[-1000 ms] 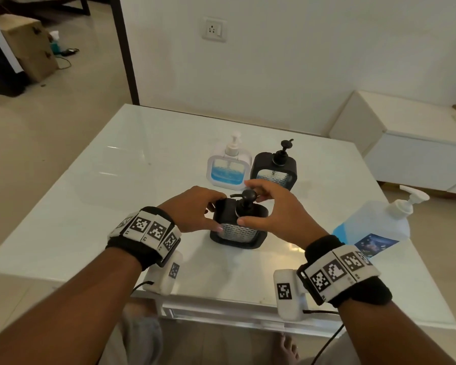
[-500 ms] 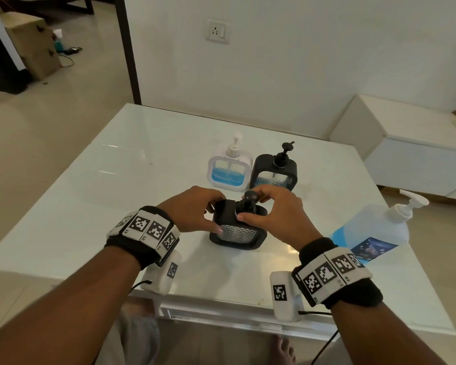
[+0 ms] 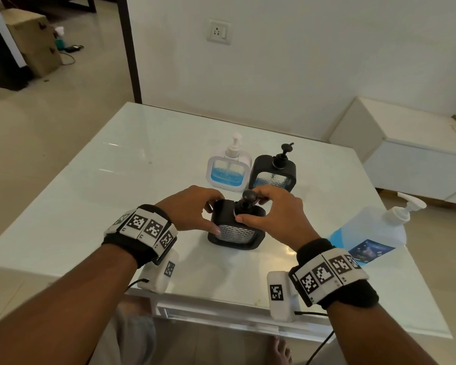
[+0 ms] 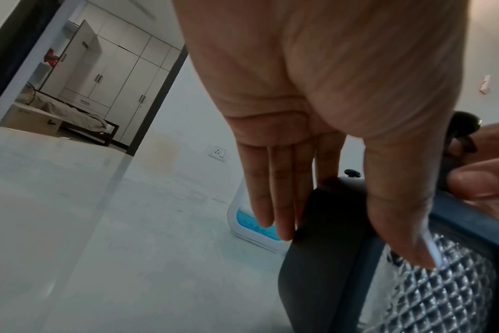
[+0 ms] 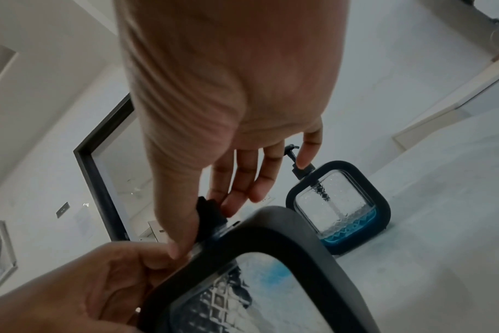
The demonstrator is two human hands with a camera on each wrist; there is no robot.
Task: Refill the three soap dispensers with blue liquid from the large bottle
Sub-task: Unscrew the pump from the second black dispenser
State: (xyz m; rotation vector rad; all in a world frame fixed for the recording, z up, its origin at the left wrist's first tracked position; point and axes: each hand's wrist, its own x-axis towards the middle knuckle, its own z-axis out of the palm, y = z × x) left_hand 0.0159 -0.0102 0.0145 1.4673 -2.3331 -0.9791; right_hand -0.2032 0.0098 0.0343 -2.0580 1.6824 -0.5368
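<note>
Left hand [image 3: 192, 209] fingers [image 4: 274, 191] and thumb clasp near dispenser [image 3: 236, 227] on surface [image 3: 116, 180]; right hand [image 3: 277, 214] fingers [image 5: 242, 180] pinch its pump [image 3: 248, 200]. Beyond fingertips stand 2 dispensers, white [image 3: 228, 168] and black [image 3: 273, 171]. Bottle [image 3: 371, 233] lies right of right hand.

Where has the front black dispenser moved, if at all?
No. The front black dispenser sits just as close before the white dispenser.

near dispenser [image 4: 413, 281] cut off at frame edge, white dispenser [image 4: 251, 225] half behind left hand [image 4: 314, 101] fingers [image 4: 259, 191]
</note>
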